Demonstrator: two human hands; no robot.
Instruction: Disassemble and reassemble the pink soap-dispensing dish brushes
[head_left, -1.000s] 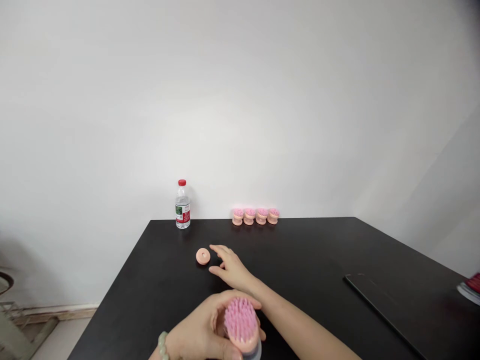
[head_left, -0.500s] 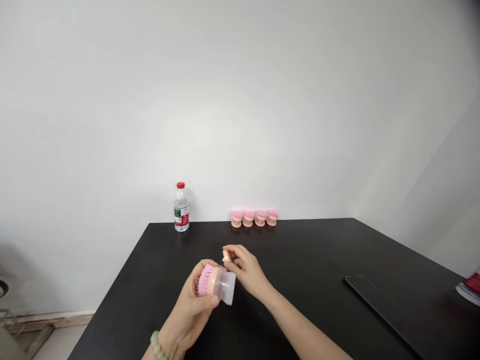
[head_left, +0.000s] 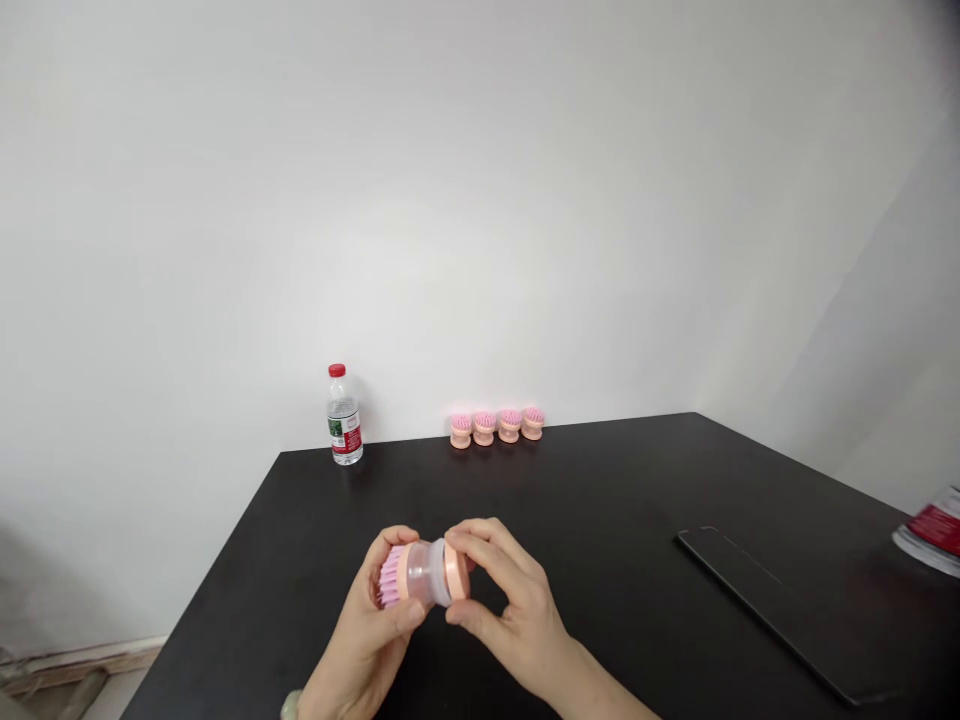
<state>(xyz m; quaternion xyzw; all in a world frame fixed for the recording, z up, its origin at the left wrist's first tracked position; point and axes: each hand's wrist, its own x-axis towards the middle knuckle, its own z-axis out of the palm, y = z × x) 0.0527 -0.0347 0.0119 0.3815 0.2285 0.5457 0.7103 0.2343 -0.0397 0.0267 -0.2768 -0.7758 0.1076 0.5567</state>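
Observation:
My left hand (head_left: 367,625) grips a scrub brush (head_left: 420,573) around its peach collar, with the pink bristles turned toward the palm and the clear body pointing right. Against the open end of that body, my right hand (head_left: 517,610) pinches a round peach cap (head_left: 456,572) between thumb and fingers. The cap sits at the rim, slightly tilted; whether it is seated I cannot tell. Both hands are above the black table (head_left: 600,520), near its front.
Several matching pink brushes (head_left: 497,427) stand in a row by the wall. A water bottle (head_left: 345,420) with a red cap is to their left. A flat black board (head_left: 780,610) lies at the right, and a red and white object (head_left: 934,530) is at the right edge.
My right hand has brought the peach cap from above and behind the brush to its open end. The brush has turned to lie more level, and the view has shifted slightly.

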